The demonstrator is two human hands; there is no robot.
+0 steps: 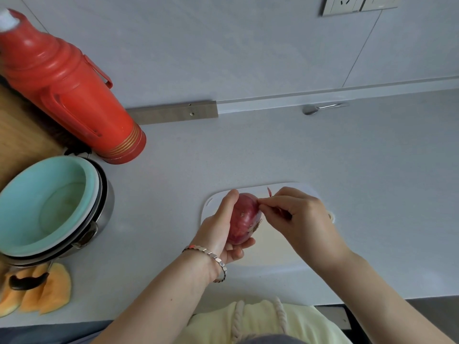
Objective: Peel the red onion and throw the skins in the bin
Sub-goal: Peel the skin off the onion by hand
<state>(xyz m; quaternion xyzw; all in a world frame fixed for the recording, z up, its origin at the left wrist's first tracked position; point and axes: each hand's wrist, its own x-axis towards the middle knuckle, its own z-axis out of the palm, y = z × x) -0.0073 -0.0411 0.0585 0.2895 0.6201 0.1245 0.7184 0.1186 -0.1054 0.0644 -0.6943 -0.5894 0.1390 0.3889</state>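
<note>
My left hand [218, 227] grips a red onion [244, 217] just above the white cutting board [273, 252], fingers curled round its left and under side. My right hand [298, 217] is at the onion's upper right and pinches a thin strip of onion skin [269, 192] between thumb and fingertips. The onion still has glossy purple-red skin on the side facing me. No bin is in view.
A red thermos [67, 88] stands at the back left. Beside it sits a stack of pots with a mint-green bowl [47, 207] on top. Melon slices [37, 291] lie at the front left. A metal spoon [320, 109] rests by the wall.
</note>
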